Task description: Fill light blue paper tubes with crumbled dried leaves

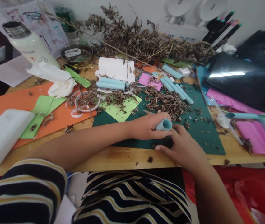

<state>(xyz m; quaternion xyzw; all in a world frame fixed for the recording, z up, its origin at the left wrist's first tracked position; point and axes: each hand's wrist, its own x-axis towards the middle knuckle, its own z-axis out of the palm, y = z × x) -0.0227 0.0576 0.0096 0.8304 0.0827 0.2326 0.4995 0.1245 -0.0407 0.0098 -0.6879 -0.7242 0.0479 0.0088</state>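
My left hand is wrapped round a rolled light-blue paper tube, whose open end faces up toward me. Close beside it, my right hand has its thumb and fingers apart, with fingertips near the left hand and the tube's lower part. Whether those fingertips touch the tube is hidden. Both hands are over the front of a dark green cutting mat. Just beyond them lies a heap of dry brown leaves. Several more blue paper tubes rest behind the heap.
Dried branches stretch along the back. To the left are a bottle, a white power bank, orange paper and a tape roll. A paper roll lies mid-table; a black tablet is on the right.
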